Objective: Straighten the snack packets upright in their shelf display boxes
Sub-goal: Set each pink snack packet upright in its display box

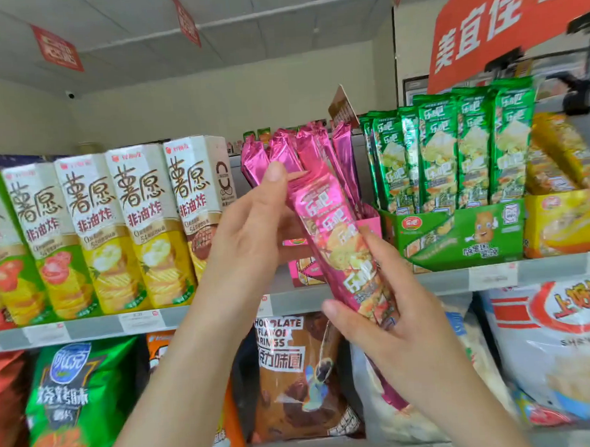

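Left hand (pixel 252 225): fingers curled behind the upper part of the pink packet (pixel 335 228), thumb pressed near its top edge – a firm hold.
Pink packet: gripped between both hands in front of the shelf, tilted with its top leaning left.
Right hand (pixel 387 324): wrapped round the packet's lower part, thumb on the left side, forefinger lying up the front.
Left of the hands: tall chip cartons (pixel 123 225) in an upright row.
Behind the hands: the pink display box (pixel 370 219) – its other pink packets (pixel 283 148) lean left, fanned out.
Right of the hands: green packets (pixel 454 153) upright in a green display box (pixel 458 235), then a yellow display box (pixel 567 219).
Shelf edge (pixel 87 328): grey, with price tags.
Below the hands: large snack bags, one a brown chocolate-ring bag (pixel 295 377).
Above right: a red sign (pixel 501 17) under a pale ceiling.
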A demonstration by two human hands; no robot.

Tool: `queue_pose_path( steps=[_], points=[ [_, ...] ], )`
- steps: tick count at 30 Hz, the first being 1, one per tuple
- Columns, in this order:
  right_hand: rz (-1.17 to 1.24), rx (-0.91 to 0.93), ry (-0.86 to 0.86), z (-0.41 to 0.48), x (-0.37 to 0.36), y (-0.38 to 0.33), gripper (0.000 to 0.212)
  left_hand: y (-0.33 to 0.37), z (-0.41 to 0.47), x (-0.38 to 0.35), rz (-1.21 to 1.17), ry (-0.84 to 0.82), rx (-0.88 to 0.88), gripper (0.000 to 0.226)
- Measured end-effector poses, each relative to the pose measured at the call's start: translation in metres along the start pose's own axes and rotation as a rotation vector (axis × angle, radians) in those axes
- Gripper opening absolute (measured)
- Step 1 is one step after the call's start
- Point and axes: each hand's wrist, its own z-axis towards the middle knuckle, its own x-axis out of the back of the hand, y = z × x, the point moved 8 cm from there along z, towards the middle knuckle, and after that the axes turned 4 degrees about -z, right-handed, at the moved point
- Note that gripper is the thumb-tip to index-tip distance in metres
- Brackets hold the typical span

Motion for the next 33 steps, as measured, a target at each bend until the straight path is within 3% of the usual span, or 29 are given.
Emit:
queue_pose_path(
  steps=[3, 6, 9, 13, 17, 22, 26, 30, 33],
  points=[
    [-0.052, 0.014, -0.053, -0.012, 0.001, -0.004, 0.072, 0.001, -0.012, -0.006, 0.000, 0.083, -0.050, 0.055],
    [0.147, -0.034, -0.254, -0.031, -0.007, 0.000, 0.072, -0.002, -0.018, 0.000, -0.171, 0.265, -0.038, 0.043],
    [0.383, -0.230, -0.404, -0.056, -0.016, 0.010, 0.065, -0.004, -0.018, 0.000, -0.366, 0.356, 0.007, 0.033],
    [0.423, -0.328, -0.283, -0.071, -0.011, 0.019, 0.037, -0.010, -0.023, -0.012, -0.462, 0.393, 0.098, 0.020],
    [0.408, -0.304, -0.251, -0.077, -0.007, 0.015, 0.044, -0.006, -0.029, -0.021, -0.421, 0.376, 0.106, 0.034],
    [0.237, -0.245, -0.127, -0.081, 0.005, 0.008, 0.033, -0.005, -0.033, -0.034, -0.424, 0.312, 0.098, 0.018],
    [0.022, -0.215, -0.014, -0.081, 0.020, 0.005, 0.037, -0.010, -0.043, -0.046, -0.376, 0.292, 0.116, 0.045],
    [-0.439, -0.063, 0.127, -0.079, 0.040, -0.012, 0.041, -0.026, -0.059, -0.061, -0.318, 0.248, 0.184, 0.023],
    [-0.545, -0.027, 0.107, -0.080, 0.043, -0.017, 0.052, -0.030, -0.067, -0.062, -0.309, 0.227, 0.216, 0.013]
  ],
)
